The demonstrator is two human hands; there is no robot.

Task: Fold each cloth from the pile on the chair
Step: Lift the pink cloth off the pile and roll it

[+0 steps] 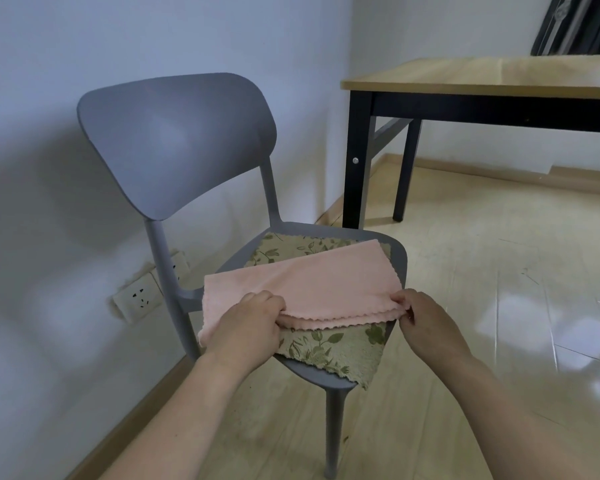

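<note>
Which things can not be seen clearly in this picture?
Head view only:
- Green leaf-patterned cloth: middle hidden under the folded pink cloth.
- Left hand fingertips: tucked under the pink cloth's edge.
- Grey plastic chair: its seat is mostly covered by cloths.
- Wooden table: cut by the right edge.

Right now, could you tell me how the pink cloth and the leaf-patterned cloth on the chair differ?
The pink cloth is plain, doubled over and pinched by both hands, left hand and right hand. The leaf-patterned cloth is green-printed, spread flat and lies beneath it, untouched. Both have scalloped edges and rest on the chair.
</note>
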